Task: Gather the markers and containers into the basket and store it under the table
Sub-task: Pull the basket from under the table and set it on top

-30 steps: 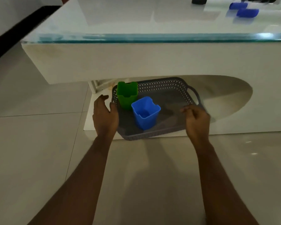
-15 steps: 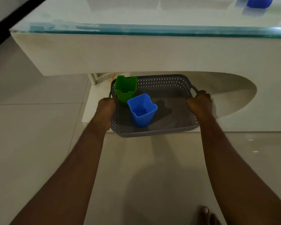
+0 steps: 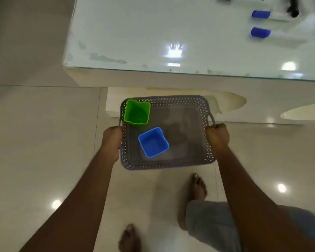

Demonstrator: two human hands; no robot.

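Observation:
A grey perforated basket (image 3: pixel 182 161) hangs above the floor in front of the table. My left hand (image 3: pixel 112 138) grips its left handle and my right hand (image 3: pixel 217 136) grips its right handle. Inside stand a green container (image 3: pixel 137 112) in the far left corner and a blue container (image 3: pixel 153 141) nearer the middle. Both look empty. Two markers with blue caps (image 3: pixel 260 32) (image 3: pixel 260 14) lie on the glass table top at the far right, beside a black-capped marker (image 3: pixel 294 8).
The white table with a glass top (image 3: pixel 153 39) fills the upper view; its front edge runs just beyond the basket. A white base and oval cut-outs (image 3: pixel 229 101) show under it. My bare feet (image 3: pixel 198 188) stand on the glossy tiled floor.
Both hands took hold of the basket handles and lifted it out from under the table toward me. My view rose, so the table top and markers now show.

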